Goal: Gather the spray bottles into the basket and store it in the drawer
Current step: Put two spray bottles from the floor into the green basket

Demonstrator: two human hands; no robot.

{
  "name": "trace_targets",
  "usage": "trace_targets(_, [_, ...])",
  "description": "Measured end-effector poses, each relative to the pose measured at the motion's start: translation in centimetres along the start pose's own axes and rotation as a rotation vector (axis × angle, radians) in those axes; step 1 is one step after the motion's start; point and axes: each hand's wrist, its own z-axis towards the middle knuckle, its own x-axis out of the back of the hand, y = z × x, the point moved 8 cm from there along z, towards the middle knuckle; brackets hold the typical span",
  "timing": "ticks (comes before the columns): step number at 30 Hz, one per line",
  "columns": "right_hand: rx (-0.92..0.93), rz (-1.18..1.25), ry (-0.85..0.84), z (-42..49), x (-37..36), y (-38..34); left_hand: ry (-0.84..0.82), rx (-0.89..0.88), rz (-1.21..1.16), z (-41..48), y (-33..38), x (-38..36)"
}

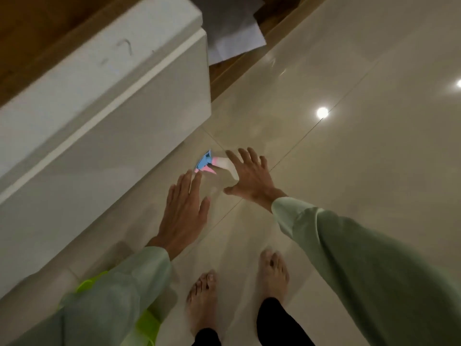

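A spray bottle (212, 166) is seen on the floor between the spread, empty fingers of the left hand (184, 211) and right hand (252, 176); it could be tipped by a hasty grab.

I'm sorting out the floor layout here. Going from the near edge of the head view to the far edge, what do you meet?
Bare feet → left hand → right hand → spray bottles lying on the tile floor → white papers at the top.
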Motion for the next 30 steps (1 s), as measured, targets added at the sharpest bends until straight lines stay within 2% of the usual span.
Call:
trace_targets(3, [0.006, -0.114, -0.084, 4.5, -3.2, 2.0, 0.024, 0.028, -0.017, 3.5, -1.6, -2.4])
trace_targets(6, [-0.013, -0.180, -0.080, 7.1, -5.0, 3.6, 0.041, 0.045, -0.039, 5.5, -2.8, -4.4])
trace_targets(10, [-0.080, -0.081, -0.045, 7.0, -4.8, 4.3, 0.028, 0.084, -0.046, 5.5, -3.3, -4.7])
trace_targets(15, [-0.261, 0.204, -0.007, 0.2, -3.1, 3.9, 0.000, 0.115, -0.076, 1.2, -2.1, -1.0])
trace_targets(21, [-0.354, 0.408, 0.051, -9.9, 1.1, -0.9, 0.026, 0.121, -0.107, -5.6, -0.1, 6.2])
trace_targets(30, [-0.277, 0.618, 0.236, -20.9, 5.9, -12.6, 0.103, 0.075, -0.120, -16.7, -1.1, 14.7])
